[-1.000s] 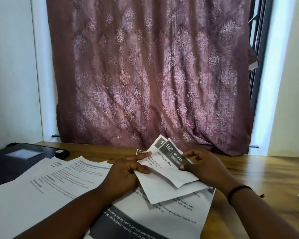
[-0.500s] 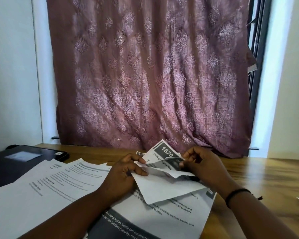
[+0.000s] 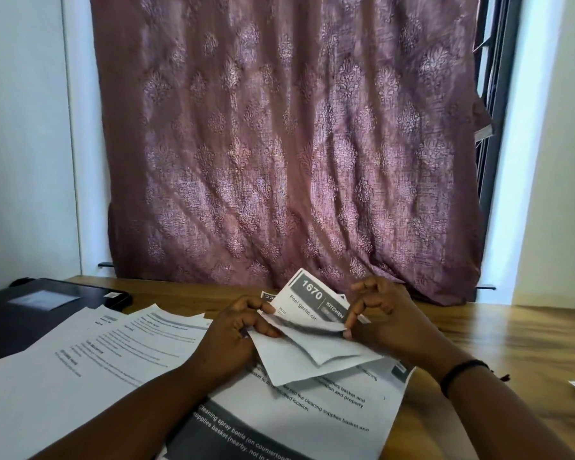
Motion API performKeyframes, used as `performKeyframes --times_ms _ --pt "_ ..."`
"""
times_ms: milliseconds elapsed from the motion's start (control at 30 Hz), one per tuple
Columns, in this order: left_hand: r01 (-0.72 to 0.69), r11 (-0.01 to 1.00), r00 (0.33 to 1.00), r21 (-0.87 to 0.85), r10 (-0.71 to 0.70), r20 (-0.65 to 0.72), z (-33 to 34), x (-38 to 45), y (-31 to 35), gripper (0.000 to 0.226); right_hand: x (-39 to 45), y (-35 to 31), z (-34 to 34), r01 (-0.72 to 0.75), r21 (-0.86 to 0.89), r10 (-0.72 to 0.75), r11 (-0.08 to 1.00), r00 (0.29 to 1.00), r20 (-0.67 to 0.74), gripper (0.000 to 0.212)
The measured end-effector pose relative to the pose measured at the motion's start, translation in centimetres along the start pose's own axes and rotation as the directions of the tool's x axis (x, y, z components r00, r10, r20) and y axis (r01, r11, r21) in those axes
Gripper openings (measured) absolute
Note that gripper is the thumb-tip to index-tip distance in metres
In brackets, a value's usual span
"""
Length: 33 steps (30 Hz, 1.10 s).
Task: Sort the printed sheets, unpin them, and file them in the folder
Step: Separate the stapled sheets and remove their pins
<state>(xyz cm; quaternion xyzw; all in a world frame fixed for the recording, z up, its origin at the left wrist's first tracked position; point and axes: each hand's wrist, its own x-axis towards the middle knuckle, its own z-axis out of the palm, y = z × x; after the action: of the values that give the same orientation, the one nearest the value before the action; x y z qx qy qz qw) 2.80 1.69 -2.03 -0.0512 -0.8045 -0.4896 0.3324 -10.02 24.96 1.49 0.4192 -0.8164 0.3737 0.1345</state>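
Nearest, at the table's (image 3: 528,340) near edge, a large printed sheet (image 3: 299,413) lies flat, with a spread of printed sheets (image 3: 90,353) toward the near left corner. Above the large sheet, the left hand (image 3: 236,336) and the right hand (image 3: 384,315) both pinch a small bundle of folded slips (image 3: 316,333), its top slip headed "1670 KITCHEN". A black folder (image 3: 30,310) lies at the far left corner. Behind the far edge hangs a mauve curtain (image 3: 289,137).

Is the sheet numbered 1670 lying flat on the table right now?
No, the sheet numbered 1670 is lifted above the table, pinched between the left hand and right hand.
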Motion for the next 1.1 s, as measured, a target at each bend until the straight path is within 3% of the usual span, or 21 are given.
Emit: performKeyframes --times_ms 133,200,333,433,700,833,1100 --pt "0.017 1.0 1.0 -0.007 -0.017 -0.001 0.0 0.0 -0.1 0.051 -0.7 -0.9 -0.3 -0.103 0.361 0.033 0.927 0.98 0.194 0.024" --pt "0.04 0.999 0.999 -0.016 -0.04 0.004 0.1 0.0 -0.2 0.043 -0.8 -1.1 -0.1 -0.114 0.42 0.055 0.9 0.987 0.15 0.039" --pt "0.068 0.995 0.998 -0.078 -0.068 -0.005 0.5 0.0 -0.2 0.018 -0.4 -0.7 0.2 -0.121 0.269 0.143 0.955 0.988 -0.061 0.02" --pt "0.046 0.997 0.999 -0.065 -0.046 0.005 0.4 0.0 -0.2 0.018 -0.3 -0.6 0.5 -0.169 0.196 0.18 0.966 0.983 -0.038 0.024" --pt "0.085 0.993 0.996 -0.078 -0.085 0.004 0.2 -0.2 0.2 0.025 -0.4 -0.9 0.5 -0.135 0.236 0.152 0.962 0.987 -0.058 0.023" --pt "0.082 0.995 0.997 -0.053 -0.082 0.007 0.1 -0.3 0.4 0.032 -0.4 -1.1 0.6 -0.091 0.14 0.098 0.986 0.994 -0.04 0.011" --pt "0.054 0.998 0.998 0.043 -0.055 0.022 0.0 -0.1 0.0 0.035 -0.5 -1.2 0.2 -0.004 -0.062 0.005 0.998 1.0 0.016 0.016"
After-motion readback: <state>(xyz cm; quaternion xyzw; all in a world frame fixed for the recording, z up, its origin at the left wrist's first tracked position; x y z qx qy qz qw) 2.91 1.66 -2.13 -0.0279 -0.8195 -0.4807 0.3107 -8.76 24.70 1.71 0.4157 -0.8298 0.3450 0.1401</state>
